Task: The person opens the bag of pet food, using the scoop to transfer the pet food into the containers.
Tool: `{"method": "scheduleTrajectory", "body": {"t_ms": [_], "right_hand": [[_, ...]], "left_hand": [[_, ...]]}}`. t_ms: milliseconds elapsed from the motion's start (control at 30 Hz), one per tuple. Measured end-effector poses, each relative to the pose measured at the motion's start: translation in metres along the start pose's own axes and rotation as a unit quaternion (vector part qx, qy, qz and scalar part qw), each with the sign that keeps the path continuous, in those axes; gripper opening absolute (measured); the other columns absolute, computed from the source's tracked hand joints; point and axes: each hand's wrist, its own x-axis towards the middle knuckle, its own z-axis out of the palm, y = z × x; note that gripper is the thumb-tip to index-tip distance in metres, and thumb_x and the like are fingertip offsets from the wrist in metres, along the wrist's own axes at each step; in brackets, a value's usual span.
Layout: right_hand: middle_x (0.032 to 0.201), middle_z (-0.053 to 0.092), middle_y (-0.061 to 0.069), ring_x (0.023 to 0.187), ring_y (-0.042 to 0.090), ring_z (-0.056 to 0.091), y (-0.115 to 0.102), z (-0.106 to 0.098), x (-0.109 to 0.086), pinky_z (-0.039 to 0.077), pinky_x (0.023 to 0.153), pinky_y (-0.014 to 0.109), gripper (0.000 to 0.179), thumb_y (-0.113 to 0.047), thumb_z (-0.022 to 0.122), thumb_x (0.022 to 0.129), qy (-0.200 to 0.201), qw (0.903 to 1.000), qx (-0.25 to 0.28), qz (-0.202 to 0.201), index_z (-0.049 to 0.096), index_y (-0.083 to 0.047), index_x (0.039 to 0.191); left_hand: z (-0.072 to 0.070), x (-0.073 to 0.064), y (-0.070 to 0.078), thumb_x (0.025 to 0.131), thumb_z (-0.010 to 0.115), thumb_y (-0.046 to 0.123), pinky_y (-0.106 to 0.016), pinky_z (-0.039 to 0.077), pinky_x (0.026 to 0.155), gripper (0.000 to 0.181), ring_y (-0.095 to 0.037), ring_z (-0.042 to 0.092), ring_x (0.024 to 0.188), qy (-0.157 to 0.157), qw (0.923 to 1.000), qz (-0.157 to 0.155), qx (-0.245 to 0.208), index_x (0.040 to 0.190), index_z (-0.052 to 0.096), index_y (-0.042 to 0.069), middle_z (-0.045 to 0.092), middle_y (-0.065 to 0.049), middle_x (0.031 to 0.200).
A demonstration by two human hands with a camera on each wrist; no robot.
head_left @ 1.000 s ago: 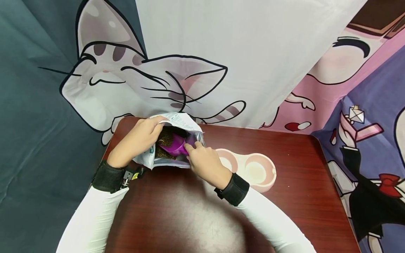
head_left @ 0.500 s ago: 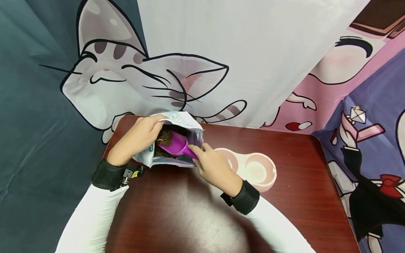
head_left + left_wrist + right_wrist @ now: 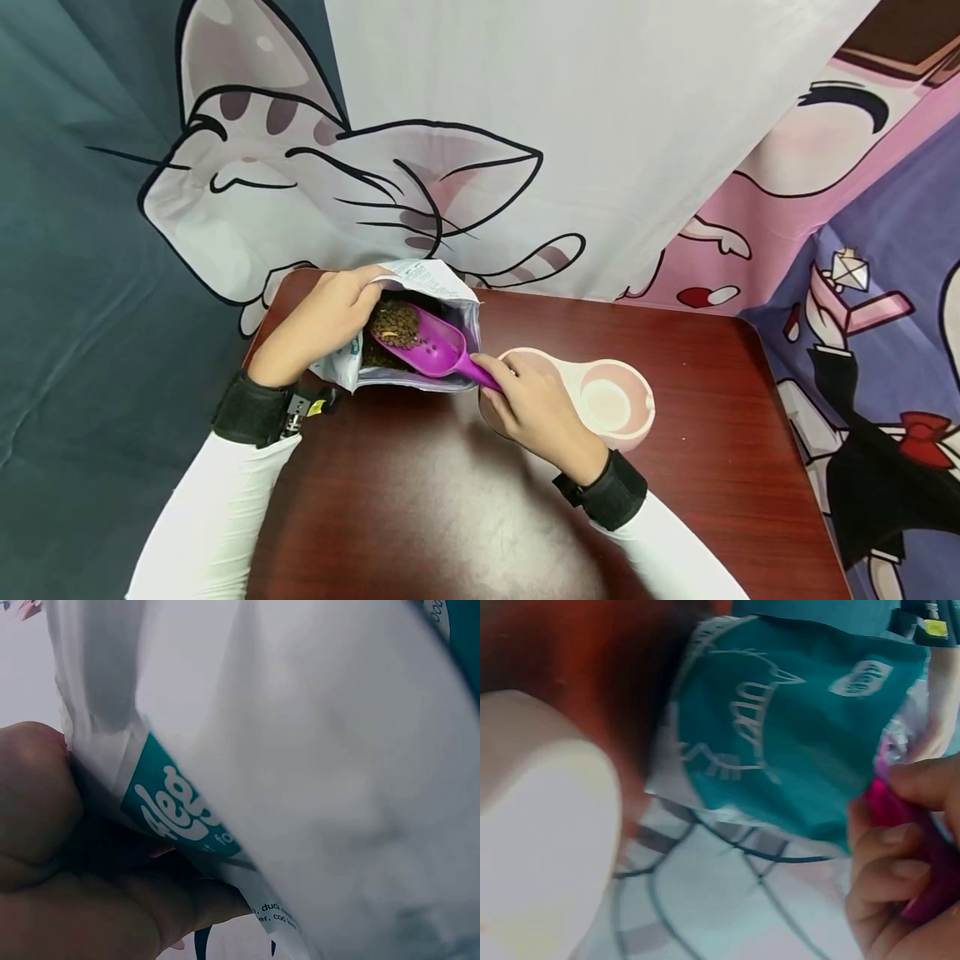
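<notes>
Bag: "4leg" plus cut-off "fo" on teal label, "duck", "cod" in small print; white badge too blurred

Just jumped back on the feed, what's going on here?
A person is scooping from a bag with both hands. The left hand grips the edge of the open bag, while the right hand holds a purple scoop by its handle. Brown pellets sit in the scoop, which is at the bag's mouth. Beside the bag on the table is a pink double bowl; its right compartment shows no pellets, and the left is partly hidden by the right hand.
</notes>
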Motion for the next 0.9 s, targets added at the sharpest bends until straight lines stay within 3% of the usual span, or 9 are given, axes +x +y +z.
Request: {"method": "scheduleTrajectory", "body": {"t_ms": [133, 333, 467, 733, 900], "right_hand": [[0.109, 0.066, 0.001, 0.089, 0.017, 0.063, 0.009, 0.009, -0.014, 0.053, 0.073, 0.036, 0.043, -0.024, 0.064, 0.101, 0.014, 0.9991, 0.04, -0.001, 0.058, -0.02, 0.144], [0.114, 0.066, 0.002, 0.098, 0.018, 0.063, 0.019, 0.025, -0.027, 0.053, 0.08, 0.036, 0.043, -0.025, 0.06, 0.104, 0.052, 0.9946, 0.088, -0.016, 0.057, -0.016, 0.146], [0.117, 0.067, 0.003, 0.103, 0.019, 0.063, 0.021, 0.029, -0.03, 0.053, 0.085, 0.036, 0.045, -0.021, 0.063, 0.102, 0.066, 0.9922, 0.104, -0.022, 0.058, -0.013, 0.145], [0.118, 0.068, 0.002, 0.1, 0.017, 0.064, 0.023, 0.018, -0.027, 0.054, 0.079, 0.037, 0.051, -0.016, 0.071, 0.096, 0.037, 0.9935, 0.107, -0.016, 0.059, -0.015, 0.145], [0.126, 0.067, 0.002, 0.108, 0.02, 0.067, 0.027, 0.007, -0.029, 0.057, 0.08, 0.042, 0.048, -0.017, 0.068, 0.096, 0.016, 0.9969, 0.076, -0.016, 0.058, -0.013, 0.143]], "left_hand": [[-0.002, 0.0, 0.001, 0.11, 0.039, 0.019, -0.054, 0.047, 0.106, 0.038, -0.03, 0.063, 0.121, -0.006, 1.0, -0.003, -0.003, 0.137, 0.064, 0.012, 0.068, -0.013, 0.129], [-0.002, 0.0, 0.001, 0.112, 0.038, 0.025, -0.053, 0.048, 0.097, 0.038, -0.029, 0.06, 0.105, -0.008, 0.9999, -0.008, -0.004, 0.134, 0.065, 0.01, 0.066, -0.016, 0.115], [-0.002, 0.0, 0.0, 0.112, 0.038, 0.025, -0.054, 0.048, 0.099, 0.039, -0.029, 0.061, 0.108, -0.009, 0.9999, -0.009, -0.005, 0.136, 0.064, 0.01, 0.067, -0.016, 0.116], [-0.002, -0.001, 0.002, 0.111, 0.038, 0.023, -0.055, 0.048, 0.102, 0.037, -0.029, 0.062, 0.111, -0.008, 0.9999, -0.007, -0.01, 0.134, 0.065, 0.011, 0.068, -0.016, 0.119], [-0.001, -0.001, 0.001, 0.11, 0.037, 0.019, -0.052, 0.048, 0.1, 0.037, -0.027, 0.06, 0.106, -0.011, 0.9998, -0.004, -0.014, 0.134, 0.064, 0.011, 0.067, -0.014, 0.119]]}}
